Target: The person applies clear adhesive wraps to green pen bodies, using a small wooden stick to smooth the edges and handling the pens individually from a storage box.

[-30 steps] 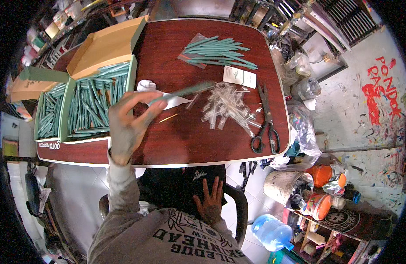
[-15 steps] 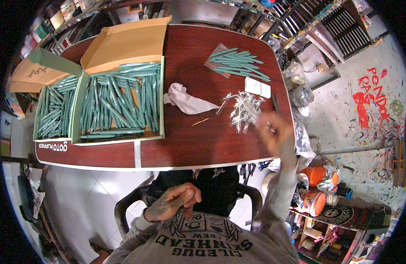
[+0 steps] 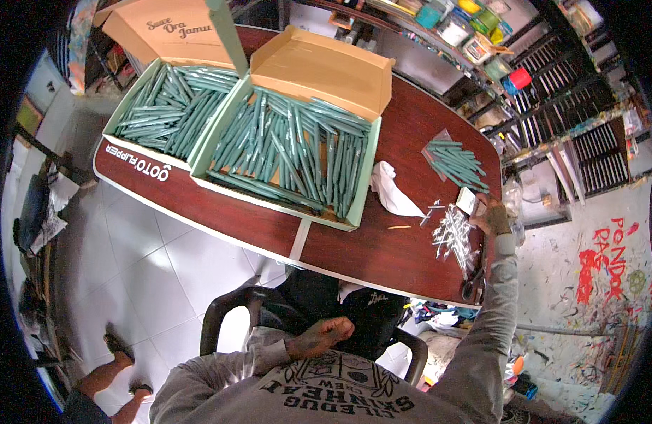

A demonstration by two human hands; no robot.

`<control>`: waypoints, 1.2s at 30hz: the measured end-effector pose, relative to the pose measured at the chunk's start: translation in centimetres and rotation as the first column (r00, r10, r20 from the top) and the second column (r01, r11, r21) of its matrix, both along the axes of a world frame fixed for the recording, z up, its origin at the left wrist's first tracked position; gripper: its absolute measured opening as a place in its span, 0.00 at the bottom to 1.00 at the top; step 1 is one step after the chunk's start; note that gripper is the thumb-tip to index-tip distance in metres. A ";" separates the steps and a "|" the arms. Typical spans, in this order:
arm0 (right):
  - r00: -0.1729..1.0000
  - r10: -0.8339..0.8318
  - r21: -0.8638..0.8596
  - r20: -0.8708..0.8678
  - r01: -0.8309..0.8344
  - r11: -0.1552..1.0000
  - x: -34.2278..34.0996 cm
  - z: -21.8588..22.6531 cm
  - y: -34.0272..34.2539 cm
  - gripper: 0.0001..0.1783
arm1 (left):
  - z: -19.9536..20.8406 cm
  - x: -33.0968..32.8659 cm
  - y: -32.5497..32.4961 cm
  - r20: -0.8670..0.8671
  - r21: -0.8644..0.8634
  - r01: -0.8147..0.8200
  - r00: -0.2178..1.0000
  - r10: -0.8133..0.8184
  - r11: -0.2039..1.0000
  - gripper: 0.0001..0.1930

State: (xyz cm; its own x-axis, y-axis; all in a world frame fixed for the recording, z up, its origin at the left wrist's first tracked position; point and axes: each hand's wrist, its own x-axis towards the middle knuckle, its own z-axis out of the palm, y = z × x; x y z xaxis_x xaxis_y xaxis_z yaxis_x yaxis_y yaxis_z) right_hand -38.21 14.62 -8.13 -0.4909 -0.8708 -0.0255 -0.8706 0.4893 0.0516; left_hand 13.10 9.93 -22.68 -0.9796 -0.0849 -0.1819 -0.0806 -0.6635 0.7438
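My right hand (image 3: 492, 216) reaches to the table's right edge. Its fingers are spread beside a small white box (image 3: 467, 201), covering part of it. Below lies a heap of thin white and clear plastic pieces (image 3: 454, 237). My left hand (image 3: 320, 338) is held over my lap with its fingers curled in; whatever they may hold is hidden. Green pen-like sticks (image 3: 456, 164) lie on a clear bag above the white box. Many more fill two open cardboard boxes, the larger box (image 3: 354, 220) and the smaller box (image 3: 148, 148).
A white cloth (image 3: 393, 192) and a thin wooden stick (image 3: 399, 227) lie on the dark red table (image 3: 354, 251). Black scissors (image 3: 473, 290) rest at its near right corner. Shelves with jars (image 3: 457, 32) stand behind. Another person's legs (image 3: 107, 371) show at lower left.
The view has swung left, so the table sits farther right. My right hand has moved from beside the plastic pieces, farther away to the white box. My left hand remains over my lap.
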 end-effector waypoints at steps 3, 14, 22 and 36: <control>0.997 0.033 -0.160 -0.074 -0.044 0.986 1.9 2.5 -1.4 0.36 | -0.9 0.3 1.0 0.014 0.056 0.081 0.997 -0.082 0.995 0.22; 0.879 0.462 -0.309 0.116 -0.410 0.858 20.6 6.7 -22.3 0.36 | 2.8 0.7 -3.6 0.216 0.253 -0.047 0.976 -0.009 0.966 0.19; 0.768 0.640 -0.581 0.028 -0.508 0.636 21.0 4.3 -26.4 0.32 | 2.8 0.7 -3.9 0.287 0.059 -0.078 0.956 0.058 0.995 0.20; 0.612 0.742 -0.428 0.274 -0.613 0.664 34.1 2.2 3.5 0.11 | 8.3 -0.5 -3.6 0.238 0.256 0.252 0.919 -0.313 0.933 0.42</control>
State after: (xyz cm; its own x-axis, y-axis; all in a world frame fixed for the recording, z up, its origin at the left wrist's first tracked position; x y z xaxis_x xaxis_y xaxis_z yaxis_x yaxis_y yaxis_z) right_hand -4.06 18.16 -5.91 0.2463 -0.9447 0.2164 -0.8584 -0.3163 -0.4039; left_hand 12.62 6.31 -14.35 -0.8671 0.2597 -0.4250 -0.4659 -0.7246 0.5079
